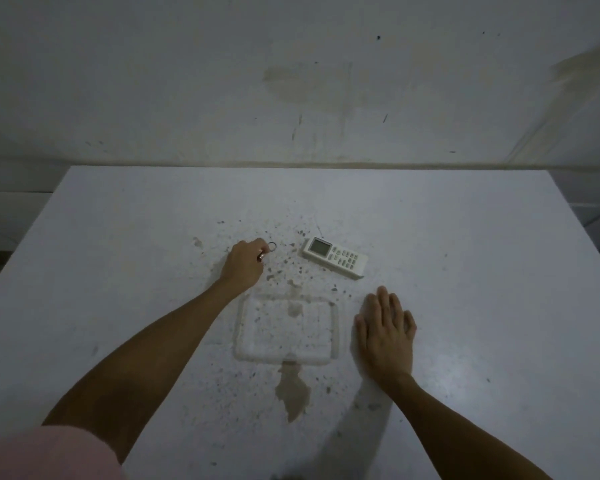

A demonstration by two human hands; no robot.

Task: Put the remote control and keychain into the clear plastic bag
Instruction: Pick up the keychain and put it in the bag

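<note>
Remote control: the white remote control [334,257] is lying flat near the middle of the tabletop [465,237], display up, nothing touching it.
Remote's direction: its long axis is running diagonally, the screen end pointing toward the far left corner, the button end toward the near right edge.
Keychain: the keychain [268,250] is sitting just left of the remote, its metal ring poking out past the fingers; the rest is hidden.
Left hand: the left hand [244,266] is curling over the keychain, fingertips pinching it at the ring.
Right hand: the right hand [383,336] is resting palm down, fingers spread and loose, gripping nothing, nearer the front edge than the remote.
Plastic bag: the clear plastic bag [288,327] is lying flat between the two forearms, toward the front edge, apart from both objects.
Surroundings: dark specks and a brownish stain [292,389] are marking the tabletop around the bag; a pink sleeve [45,452] is showing at the near left corner.
</note>
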